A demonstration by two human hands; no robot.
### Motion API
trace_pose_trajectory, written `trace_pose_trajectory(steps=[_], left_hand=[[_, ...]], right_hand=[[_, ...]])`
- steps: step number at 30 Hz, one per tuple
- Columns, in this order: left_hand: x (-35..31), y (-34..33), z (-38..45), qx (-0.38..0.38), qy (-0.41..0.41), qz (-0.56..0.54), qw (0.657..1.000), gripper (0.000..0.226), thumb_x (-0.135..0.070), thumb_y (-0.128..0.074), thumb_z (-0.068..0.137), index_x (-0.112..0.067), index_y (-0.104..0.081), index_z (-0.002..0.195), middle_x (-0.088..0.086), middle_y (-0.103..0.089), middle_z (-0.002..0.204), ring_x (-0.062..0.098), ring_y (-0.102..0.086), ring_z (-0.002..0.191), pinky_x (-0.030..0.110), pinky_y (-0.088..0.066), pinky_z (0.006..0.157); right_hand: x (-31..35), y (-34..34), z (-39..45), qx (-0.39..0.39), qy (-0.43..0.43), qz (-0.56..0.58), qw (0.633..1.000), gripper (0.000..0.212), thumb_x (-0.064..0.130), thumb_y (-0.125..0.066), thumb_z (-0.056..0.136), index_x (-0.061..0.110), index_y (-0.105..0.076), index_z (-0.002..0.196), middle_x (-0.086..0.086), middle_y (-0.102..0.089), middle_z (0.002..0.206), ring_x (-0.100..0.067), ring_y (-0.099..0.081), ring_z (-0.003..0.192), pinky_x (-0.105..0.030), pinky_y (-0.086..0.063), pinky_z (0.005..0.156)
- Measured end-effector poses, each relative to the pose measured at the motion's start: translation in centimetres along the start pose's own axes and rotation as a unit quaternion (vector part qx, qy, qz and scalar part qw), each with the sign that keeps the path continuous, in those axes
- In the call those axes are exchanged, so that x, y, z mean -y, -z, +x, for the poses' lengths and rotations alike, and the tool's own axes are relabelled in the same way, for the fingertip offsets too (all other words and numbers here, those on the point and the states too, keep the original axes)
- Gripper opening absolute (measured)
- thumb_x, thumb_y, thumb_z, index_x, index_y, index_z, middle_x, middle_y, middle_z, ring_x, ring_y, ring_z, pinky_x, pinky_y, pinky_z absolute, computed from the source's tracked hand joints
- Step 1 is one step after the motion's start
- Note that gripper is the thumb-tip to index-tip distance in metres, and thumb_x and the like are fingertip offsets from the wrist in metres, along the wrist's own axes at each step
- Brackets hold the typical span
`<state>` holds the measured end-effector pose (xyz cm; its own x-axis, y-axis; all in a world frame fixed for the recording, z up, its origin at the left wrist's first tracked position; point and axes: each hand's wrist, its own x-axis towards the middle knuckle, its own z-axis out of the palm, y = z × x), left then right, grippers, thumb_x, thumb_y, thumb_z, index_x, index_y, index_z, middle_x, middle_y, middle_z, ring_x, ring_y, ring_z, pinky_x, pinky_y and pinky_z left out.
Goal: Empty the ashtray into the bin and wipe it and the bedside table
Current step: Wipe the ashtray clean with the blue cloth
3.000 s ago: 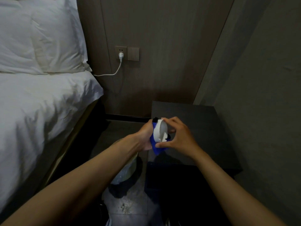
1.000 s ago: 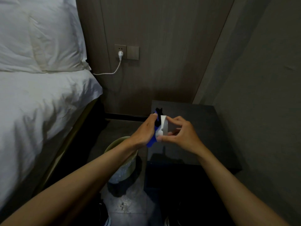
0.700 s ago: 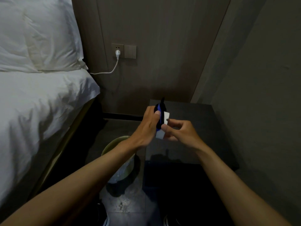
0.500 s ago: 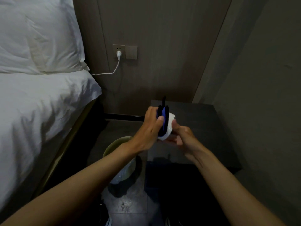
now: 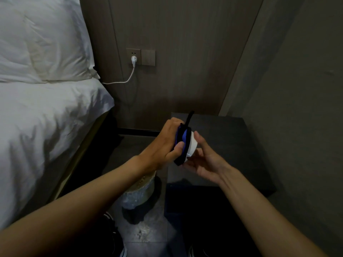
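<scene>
A white ashtray (image 5: 192, 147) is held on edge in the air above the left front part of the dark bedside table (image 5: 232, 145). My right hand (image 5: 202, 160) cups it from below and behind. My left hand (image 5: 167, 141) presses a blue and black cloth (image 5: 182, 140) flat against the ashtray's open face, hiding its inside. A black strap of the cloth sticks up above my fingers. The bin (image 5: 139, 190), lined with a clear bag, stands on the floor left of the table, partly hidden by my left forearm.
A bed (image 5: 46, 127) with white sheets and a pillow (image 5: 40, 39) fills the left side. A white plug and cable (image 5: 133, 60) hang from the wall socket behind. A grey wall (image 5: 297, 89) closes in the table's right side. My shoes show at the bottom edge.
The ashtray has been turned in my hands while the cloth rubs over it. My right hand shifted from gripping the rim to cupping it from beneath. Both hands rose slightly over the table.
</scene>
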<state>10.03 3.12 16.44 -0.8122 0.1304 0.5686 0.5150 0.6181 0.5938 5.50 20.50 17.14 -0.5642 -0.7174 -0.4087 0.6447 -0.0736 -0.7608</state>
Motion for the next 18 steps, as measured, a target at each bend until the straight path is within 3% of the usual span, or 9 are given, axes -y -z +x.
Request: trace_pose_trajectory(steps=[5, 8, 10, 15, 18], left_hand=[[0.6, -1.0, -0.2, -0.020, 0.088, -0.052, 0.995, 0.027, -0.047, -0.038, 0.097, -0.023, -0.042, 0.108, 0.000, -0.046, 0.099, 0.018, -0.049, 0.083, 0.038, -0.048, 0.072], [0.6, -1.5, 0.0, -0.026, 0.125, -0.094, 0.987, 0.017, -0.040, -0.038, 0.102, -0.026, -0.043, 0.108, 0.000, -0.048, 0.102, 0.015, -0.051, 0.089, 0.033, -0.047, 0.076], [0.5, -1.7, 0.4, -0.021, 0.174, -0.133, 0.976, 0.023, -0.041, -0.038, 0.103, -0.021, -0.046, 0.110, 0.004, -0.051, 0.105, 0.016, -0.054, 0.091, 0.032, -0.048, 0.079], [0.9, -2.4, 1.8, 0.003, 0.327, -0.245, 0.913, 0.047, -0.062, -0.037, 0.094, -0.021, -0.051, 0.114, 0.014, -0.058, 0.117, 0.029, -0.061, 0.106, 0.056, -0.053, 0.093], [1.1, -3.1, 2.4, 0.034, 0.397, -0.288, 0.871, 0.050, -0.064, -0.033, 0.095, -0.025, -0.050, 0.121, 0.011, -0.061, 0.120, 0.028, -0.064, 0.108, 0.054, -0.053, 0.096]], right_hand=[[-0.2, -0.1, 0.7, -0.033, 0.032, -0.033, 0.998, 0.055, 0.047, -0.063, 0.078, 0.007, -0.066, 0.116, -0.015, -0.077, 0.096, -0.026, -0.075, 0.089, -0.041, -0.063, 0.077], [0.1, 0.3, 1.1, -0.037, 0.048, -0.072, 0.996, 0.050, 0.048, -0.066, 0.076, 0.010, -0.070, 0.109, -0.019, -0.074, 0.106, -0.031, -0.072, 0.098, -0.046, -0.058, 0.087], [0.3, 0.6, 1.4, -0.046, 0.055, -0.097, 0.993, 0.055, 0.049, -0.070, 0.074, 0.008, -0.071, 0.109, -0.021, -0.073, 0.109, -0.033, -0.072, 0.101, -0.048, -0.055, 0.092], [0.9, 1.5, 2.4, -0.107, 0.077, -0.170, 0.977, 0.051, 0.044, -0.077, 0.069, 0.013, -0.071, 0.109, -0.014, -0.074, 0.112, -0.028, -0.073, 0.101, -0.044, -0.058, 0.089], [1.4, 2.2, 2.4, -0.127, 0.122, -0.256, 0.951, 0.042, 0.047, -0.079, 0.064, 0.028, -0.069, 0.101, -0.007, -0.067, 0.119, -0.023, -0.069, 0.105, -0.043, -0.060, 0.087]])
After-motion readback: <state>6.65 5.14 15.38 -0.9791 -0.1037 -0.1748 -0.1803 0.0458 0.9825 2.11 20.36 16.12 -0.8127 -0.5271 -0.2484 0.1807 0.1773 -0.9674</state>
